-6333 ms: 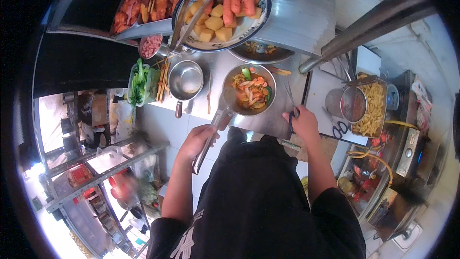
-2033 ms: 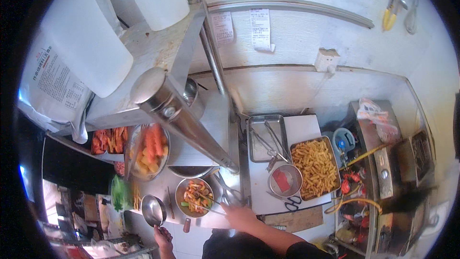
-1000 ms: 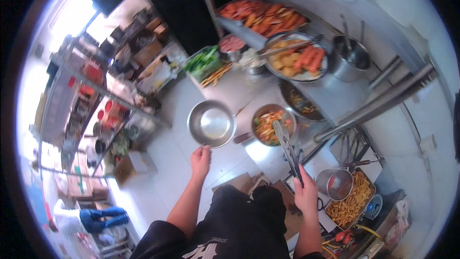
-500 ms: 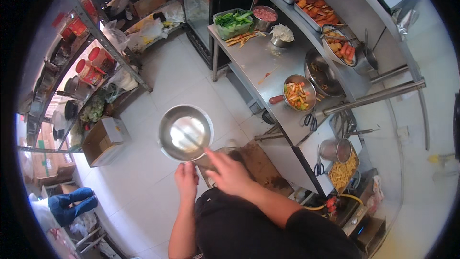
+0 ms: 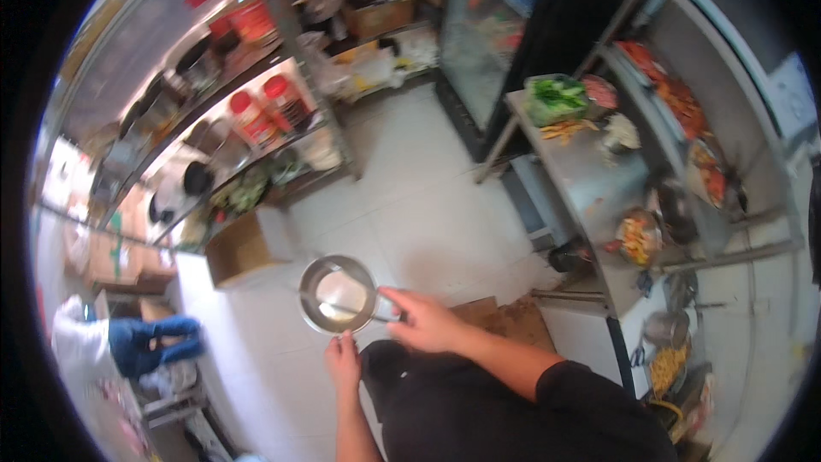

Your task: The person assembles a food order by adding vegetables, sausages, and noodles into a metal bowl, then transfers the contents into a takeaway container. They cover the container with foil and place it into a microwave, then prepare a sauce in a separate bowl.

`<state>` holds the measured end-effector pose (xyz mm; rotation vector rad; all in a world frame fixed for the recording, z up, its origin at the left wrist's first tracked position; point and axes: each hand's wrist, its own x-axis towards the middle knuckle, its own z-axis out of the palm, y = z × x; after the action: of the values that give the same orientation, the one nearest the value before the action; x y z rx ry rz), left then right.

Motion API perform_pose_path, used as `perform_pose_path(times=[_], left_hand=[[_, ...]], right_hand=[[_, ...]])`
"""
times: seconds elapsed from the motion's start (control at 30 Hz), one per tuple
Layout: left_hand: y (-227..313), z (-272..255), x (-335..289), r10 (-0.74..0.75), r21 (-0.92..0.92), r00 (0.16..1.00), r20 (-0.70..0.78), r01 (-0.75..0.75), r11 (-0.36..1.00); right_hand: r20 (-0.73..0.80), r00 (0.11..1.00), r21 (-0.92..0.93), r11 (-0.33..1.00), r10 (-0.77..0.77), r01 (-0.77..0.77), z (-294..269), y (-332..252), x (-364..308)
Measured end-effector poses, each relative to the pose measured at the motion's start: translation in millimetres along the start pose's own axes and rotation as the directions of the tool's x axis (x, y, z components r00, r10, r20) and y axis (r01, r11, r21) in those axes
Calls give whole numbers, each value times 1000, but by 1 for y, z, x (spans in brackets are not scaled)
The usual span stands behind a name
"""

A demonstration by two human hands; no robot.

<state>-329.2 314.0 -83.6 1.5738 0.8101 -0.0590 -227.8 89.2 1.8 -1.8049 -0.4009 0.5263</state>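
A round steel bowl (image 5: 311,306) hangs over the pale floor in front of me. My left hand (image 5: 343,362) is closed at its near rim, fingers pinching the edge. From the right my right hand (image 5: 426,320) is closed round the handle of a thin, long utensil (image 5: 383,318) that reaches over the rim into the bowl. Blur hides what kind of utensil it is. A pale patch shows inside the bowl; whether it is contents or a reflection I cannot tell.
On the right stands a steel counter (image 5: 590,173) with greens (image 5: 556,99) and a pan of cut vegetables (image 5: 640,238). A metal shelf (image 5: 190,197) holds red-lidded jars at the left, above a cardboard box (image 5: 239,250). A person in blue jeans (image 5: 154,344) is at far left.
My view has swung, so shelf and counter sit further right. My right hand has moved to the bowl's right side, the utensil lying more sideways. My left hand stays at the rim.
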Motion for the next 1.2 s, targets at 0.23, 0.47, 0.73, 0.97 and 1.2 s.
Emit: perform_pose_path(times=[0.23, 0.47, 0.73, 0.97, 1.2], left_hand=[[37, 92, 23, -34, 131, 866, 498, -36, 991], [75, 266, 2, -16, 247, 682, 731, -242, 938], [97, 553, 11, 40, 251, 600, 799, -393, 885], [107, 651, 51, 21, 290, 524, 851, -504, 814], [87, 603, -39, 358, 142, 341, 869, -866, 479]], right_hand=[[-457, 875, 19, 986, 157, -167, -23, 8, -106], [-721, 54, 623, 681, 690, -385, -91, 65, -334], [-903, 34, 240, 569, 428, -787, -249, 96, -452], [-815, 324, -188, 310, 481, -932, -414, 119, -379], [-725, 229, 23, 356, 650, -934, -441, 126, -403]])
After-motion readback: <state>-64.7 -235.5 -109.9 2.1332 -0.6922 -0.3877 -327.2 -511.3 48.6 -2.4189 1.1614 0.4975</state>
